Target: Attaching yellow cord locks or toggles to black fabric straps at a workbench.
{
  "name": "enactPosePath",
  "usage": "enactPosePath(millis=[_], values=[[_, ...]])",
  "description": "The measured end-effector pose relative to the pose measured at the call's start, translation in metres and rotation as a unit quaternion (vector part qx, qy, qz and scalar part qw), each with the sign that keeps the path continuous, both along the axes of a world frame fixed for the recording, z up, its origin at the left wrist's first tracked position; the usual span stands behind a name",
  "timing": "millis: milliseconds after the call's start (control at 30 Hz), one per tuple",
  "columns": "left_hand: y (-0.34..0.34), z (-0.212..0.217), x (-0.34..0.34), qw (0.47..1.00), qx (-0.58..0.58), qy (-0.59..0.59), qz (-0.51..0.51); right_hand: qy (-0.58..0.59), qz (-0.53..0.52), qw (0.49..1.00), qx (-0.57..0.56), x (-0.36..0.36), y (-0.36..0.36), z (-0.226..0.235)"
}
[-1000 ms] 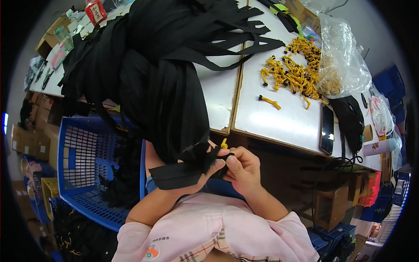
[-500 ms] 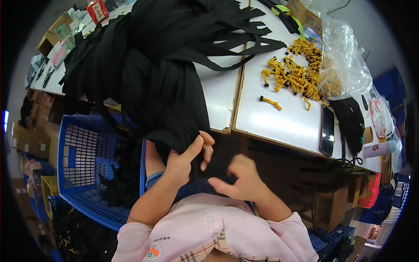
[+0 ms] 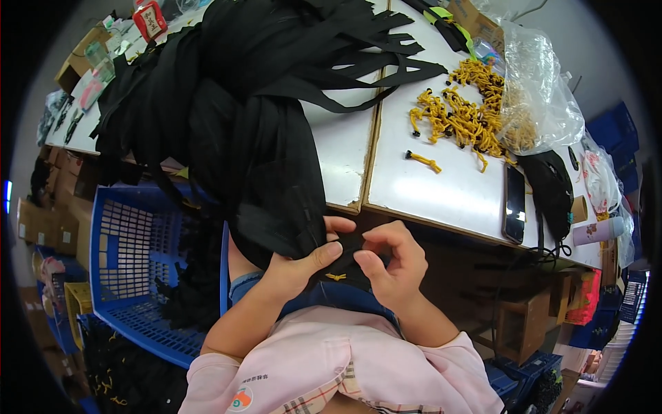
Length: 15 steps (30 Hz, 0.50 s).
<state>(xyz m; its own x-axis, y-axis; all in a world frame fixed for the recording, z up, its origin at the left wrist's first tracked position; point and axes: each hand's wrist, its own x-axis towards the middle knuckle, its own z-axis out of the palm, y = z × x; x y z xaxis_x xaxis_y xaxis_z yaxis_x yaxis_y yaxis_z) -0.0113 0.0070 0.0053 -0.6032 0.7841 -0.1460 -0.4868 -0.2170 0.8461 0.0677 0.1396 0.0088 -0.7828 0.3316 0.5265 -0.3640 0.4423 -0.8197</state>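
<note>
A big heap of long black fabric strips, zipper-like, lies over the table and hangs from its front edge toward my lap. Low in front of me, my left hand is closed on a black strip, with the thumb pressed on top. At the strip's right side, my right hand curls thumb and forefinger in on its edge; the exact pinch point is hard to see against the black. Below the fingers, a small yellow cord shows against the dark cloth.
Yellow cord pulls with black ends are piled on the white table, beside a clear plastic bag. A phone and a black pouch lie near its right edge. A blue basket with black pieces stands at my left.
My right hand has moved up and slightly right. My left hand has shifted right, its thumb now flatter over the strip. The yellow cord below them has come into view.
</note>
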Motion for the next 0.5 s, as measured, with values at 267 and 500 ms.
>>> enactPosePath(millis=[267, 500], values=[[0.007, 0.005, 0.005, 0.974, -0.102, 0.195, 0.05, -0.056, 0.046, 0.997, 0.002, -0.002, -0.001, 0.005], [0.016, -0.02, 0.004, 0.749, -0.007, 0.598, 0.285, -0.195, 0.152, 0.9, -0.358, -0.001, 0.0, -0.004]])
